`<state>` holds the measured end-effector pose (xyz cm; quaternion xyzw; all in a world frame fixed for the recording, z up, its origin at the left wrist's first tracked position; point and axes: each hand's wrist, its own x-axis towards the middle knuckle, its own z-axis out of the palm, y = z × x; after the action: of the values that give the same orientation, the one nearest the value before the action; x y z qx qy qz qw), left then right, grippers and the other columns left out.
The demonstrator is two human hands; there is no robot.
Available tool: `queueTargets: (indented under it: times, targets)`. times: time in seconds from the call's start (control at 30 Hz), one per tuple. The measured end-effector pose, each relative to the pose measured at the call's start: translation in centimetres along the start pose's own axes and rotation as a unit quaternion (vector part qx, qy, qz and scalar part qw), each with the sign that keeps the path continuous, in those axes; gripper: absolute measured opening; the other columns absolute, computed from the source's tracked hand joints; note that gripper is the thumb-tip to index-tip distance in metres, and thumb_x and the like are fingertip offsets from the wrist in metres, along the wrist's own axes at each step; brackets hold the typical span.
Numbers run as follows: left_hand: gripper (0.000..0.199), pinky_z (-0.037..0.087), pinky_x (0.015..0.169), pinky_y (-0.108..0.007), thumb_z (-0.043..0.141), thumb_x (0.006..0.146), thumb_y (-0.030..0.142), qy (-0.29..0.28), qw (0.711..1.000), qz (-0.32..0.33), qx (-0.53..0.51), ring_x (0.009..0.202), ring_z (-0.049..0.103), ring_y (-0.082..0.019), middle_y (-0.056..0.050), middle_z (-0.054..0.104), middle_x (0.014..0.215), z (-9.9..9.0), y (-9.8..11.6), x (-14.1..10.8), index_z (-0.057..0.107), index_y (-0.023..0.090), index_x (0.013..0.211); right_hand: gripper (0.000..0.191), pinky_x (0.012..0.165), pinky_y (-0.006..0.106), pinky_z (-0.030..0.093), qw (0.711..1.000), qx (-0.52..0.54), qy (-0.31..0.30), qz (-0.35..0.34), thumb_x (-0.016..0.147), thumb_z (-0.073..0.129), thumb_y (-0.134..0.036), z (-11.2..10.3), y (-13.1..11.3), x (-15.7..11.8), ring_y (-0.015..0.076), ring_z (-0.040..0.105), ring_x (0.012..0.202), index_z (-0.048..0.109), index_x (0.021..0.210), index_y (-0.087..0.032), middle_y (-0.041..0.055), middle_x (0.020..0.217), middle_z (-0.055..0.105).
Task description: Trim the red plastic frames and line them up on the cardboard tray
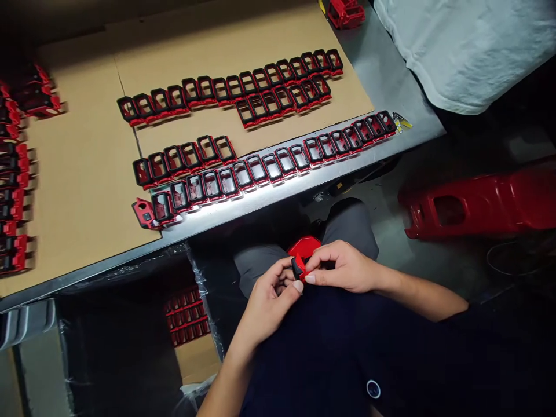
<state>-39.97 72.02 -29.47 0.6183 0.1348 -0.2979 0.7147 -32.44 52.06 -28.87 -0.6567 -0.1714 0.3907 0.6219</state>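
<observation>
A small red and black part (299,267) is held between both hands above the lap. My left hand (274,292) grips its black side, with the thumb along the lower edge. The fingers of my right hand (341,267) pinch its red side from the right. Just behind the part, a red rounded object (306,246) shows between the knees, partly hidden by the hands. On the table beyond, red and black frames (256,168) stand in a long row along the metal edge.
More frame rows (230,88) stand on brown cardboard (82,174), with red stacks (13,197) at the left. Below the table, a lined box (197,359) holds more frames. A large red shell (486,202) lies at right, beneath a person's pale clothing (469,52).
</observation>
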Motion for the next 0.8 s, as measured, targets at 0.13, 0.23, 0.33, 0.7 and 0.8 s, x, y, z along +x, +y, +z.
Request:
queueTargets:
  times: [0.13,0.23,0.33,0.7,0.8]
  targets:
    - [0.042,0.047,0.067,-0.026,0.068,0.084,0.048,0.016,1.0,-0.002,0.015,0.071,0.054,-0.013,-0.003,0.061,0.082,0.1,0.1,-0.1,0.066,0.015,0.111,0.025,0.069,0.021,0.049,0.998,-0.048,-0.002,-0.038,0.091,0.069,-0.036,0.0,0.3,-0.1,0.0117,0.065,0.073,0.076,0.092,-0.012,0.0042,0.082,0.072]
    - [0.05,0.049,0.065,-0.026,0.07,0.082,0.048,0.034,0.999,0.003,0.017,0.073,0.056,-0.014,-0.004,0.062,0.087,0.0,-0.2,-0.3,0.063,0.016,0.119,0.021,0.069,0.023,0.049,0.986,-0.121,0.003,-0.117,0.093,0.067,-0.033,-0.1,1.0,-0.2,0.012,0.065,0.072,0.077,0.096,-0.014,0.0048,0.082,0.072]
    - [0.063,0.053,0.063,-0.027,0.075,0.076,0.048,0.06,0.998,0.008,0.025,0.07,0.058,-0.014,-0.005,0.061,0.092,0.1,-0.3,-0.4,0.059,0.017,0.128,0.017,0.071,0.025,0.049,0.958,-0.196,0.011,-0.211,0.096,0.065,-0.027,0.0,1.7,-0.2,0.0132,0.064,0.073,0.076,0.096,-0.015,0.0059,0.082,0.073]
    - [0.06,0.062,0.08,-0.034,0.076,0.075,0.032,0.148,0.956,0.189,0.169,0.105,0.066,-0.023,-0.009,0.06,0.125,0.9,-0.9,-0.6,0.057,0.025,0.131,0.016,0.077,0.028,0.052,0.951,-0.234,0.022,-0.2,0.095,0.063,-0.026,0.2,2.1,-0.5,0.0156,0.067,0.08,0.075,0.1,-0.016,0.0072,0.087,0.074]
    - [0.064,0.059,0.092,-0.039,0.075,0.076,0.027,0.177,0.917,0.258,0.246,0.115,0.063,-0.026,-0.01,0.059,0.128,0.8,-1.3,-0.8,0.051,0.026,0.136,0.02,0.08,0.027,0.053,0.975,-0.169,0.026,-0.14,0.092,0.064,-0.022,0.1,1.4,-0.7,0.0151,0.068,0.085,0.074,0.107,-0.015,0.0072,0.095,0.074]
